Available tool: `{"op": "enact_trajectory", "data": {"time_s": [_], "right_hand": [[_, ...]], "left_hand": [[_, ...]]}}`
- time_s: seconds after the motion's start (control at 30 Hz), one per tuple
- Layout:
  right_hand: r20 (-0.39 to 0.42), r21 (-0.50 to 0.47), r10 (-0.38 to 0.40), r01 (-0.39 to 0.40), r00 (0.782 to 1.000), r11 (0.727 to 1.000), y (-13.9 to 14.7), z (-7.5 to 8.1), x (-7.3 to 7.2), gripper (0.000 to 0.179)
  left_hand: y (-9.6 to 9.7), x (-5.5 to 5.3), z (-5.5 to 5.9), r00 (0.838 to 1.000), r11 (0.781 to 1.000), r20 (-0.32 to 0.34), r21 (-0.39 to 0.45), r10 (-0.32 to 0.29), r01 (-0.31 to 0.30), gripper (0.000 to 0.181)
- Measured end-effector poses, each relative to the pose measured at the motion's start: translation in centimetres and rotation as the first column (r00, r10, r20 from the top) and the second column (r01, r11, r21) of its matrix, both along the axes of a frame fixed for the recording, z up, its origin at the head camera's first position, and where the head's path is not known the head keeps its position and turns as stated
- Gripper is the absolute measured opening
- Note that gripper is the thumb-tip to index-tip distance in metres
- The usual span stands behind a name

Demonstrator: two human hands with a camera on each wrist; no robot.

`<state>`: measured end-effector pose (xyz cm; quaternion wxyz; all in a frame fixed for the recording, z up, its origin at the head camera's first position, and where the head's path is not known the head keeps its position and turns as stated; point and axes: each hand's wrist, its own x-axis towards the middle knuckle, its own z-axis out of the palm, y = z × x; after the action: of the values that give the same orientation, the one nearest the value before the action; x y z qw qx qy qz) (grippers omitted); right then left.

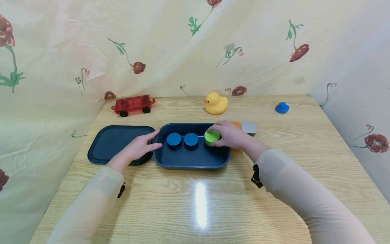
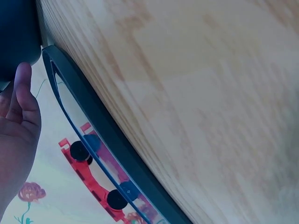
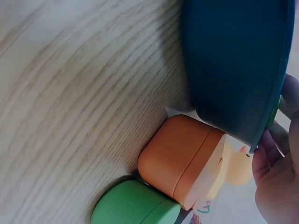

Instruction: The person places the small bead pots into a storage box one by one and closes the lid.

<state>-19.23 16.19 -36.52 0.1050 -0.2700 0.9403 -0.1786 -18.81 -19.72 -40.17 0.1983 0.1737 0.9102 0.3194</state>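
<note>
A dark blue tub (image 1: pixel 192 162) stands in the middle of the table. Two round blue pieces, one on the left (image 1: pixel 174 139) and one beside it (image 1: pixel 191 139), stand inside it. My right hand (image 1: pixel 226 134) reaches over the tub's right rim and grips a round green piece (image 1: pixel 211 136) between thumb and fingers. In the right wrist view the tub wall hides most of that piece (image 3: pixel 274 112). My left hand (image 1: pixel 138 147) rests at the tub's left rim, its thumb and index finger extended. In the left wrist view its fingertips are against the tub's side (image 2: pixel 18 42).
A dark lid (image 1: pixel 118 142) lies left of the tub, partly under my left hand. Right of the tub stand an orange box (image 3: pixel 180 154) and a green box (image 3: pixel 133 205). Along the back are a red toy wagon (image 1: pixel 133 104), a yellow duck (image 1: pixel 216 103) and a small blue duck (image 1: pixel 282 107).
</note>
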Motion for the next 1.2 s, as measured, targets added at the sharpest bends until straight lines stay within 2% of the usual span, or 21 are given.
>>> {"op": "enact_trajectory", "data": {"time_s": [0.3,0.83,1.2], "right_hand": [[-0.104,0.105,0.032,-0.021,0.994,0.994,-0.2,-0.4,0.1,0.049],[-0.176,0.208,0.045,-0.008,0.983,0.978,-0.8,-1.4,0.1,0.054],[-0.202,0.260,0.064,-0.010,0.977,0.966,-1.0,-1.6,0.3,0.058]], "left_hand": [[0.1,-0.1,0.1,1.000,1.000,0.002,0.003,-0.008,0.008,0.080],[-0.1,-0.3,-0.2,1.000,1.000,-0.005,0.007,-0.007,0.007,0.080],[-0.1,-0.1,0.0,1.000,1.000,-0.004,0.004,-0.010,0.010,0.079]]}}
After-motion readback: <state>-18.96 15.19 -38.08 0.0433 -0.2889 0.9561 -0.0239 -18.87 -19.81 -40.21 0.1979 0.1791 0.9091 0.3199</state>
